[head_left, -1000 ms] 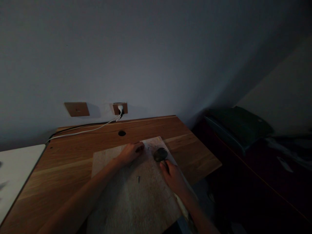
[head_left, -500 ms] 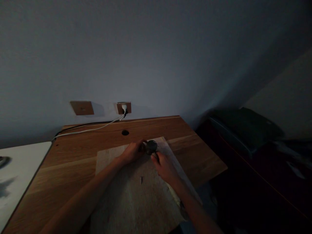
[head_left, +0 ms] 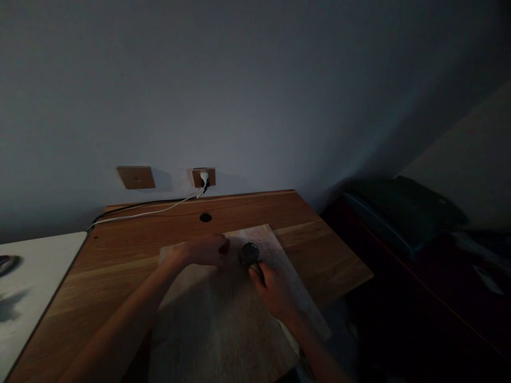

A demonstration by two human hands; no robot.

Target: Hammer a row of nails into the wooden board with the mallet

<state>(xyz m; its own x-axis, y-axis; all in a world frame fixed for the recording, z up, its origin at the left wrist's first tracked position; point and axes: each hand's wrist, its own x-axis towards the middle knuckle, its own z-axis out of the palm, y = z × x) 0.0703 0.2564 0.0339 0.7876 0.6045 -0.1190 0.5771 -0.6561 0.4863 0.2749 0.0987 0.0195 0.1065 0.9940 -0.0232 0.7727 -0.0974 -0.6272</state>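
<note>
A pale chipboard panel (head_left: 223,330) lies on the wooden desk (head_left: 131,250). My right hand (head_left: 273,291) is closed round the handle of a hammer, whose dark head (head_left: 249,254) hangs just above the panel's far end. My left hand (head_left: 205,250) rests on the panel just left of the hammer head. Its fingertips are pinched together, and what they hold is too small and dark to make out. A small nail-like piece (head_left: 232,293) lies on the panel between my forearms.
A white cable (head_left: 151,211) runs along the desk's back edge from a wall socket (head_left: 203,176), beside a second wall plate (head_left: 136,177). The desk has a cable hole (head_left: 205,217). A white surface (head_left: 27,287) adjoins on the left. Dark clutter (head_left: 403,210) lies to the right.
The hammer head swung left to my left fingertips, then drew back slightly to the right. My left hand slid a little towards me, still pinched.
</note>
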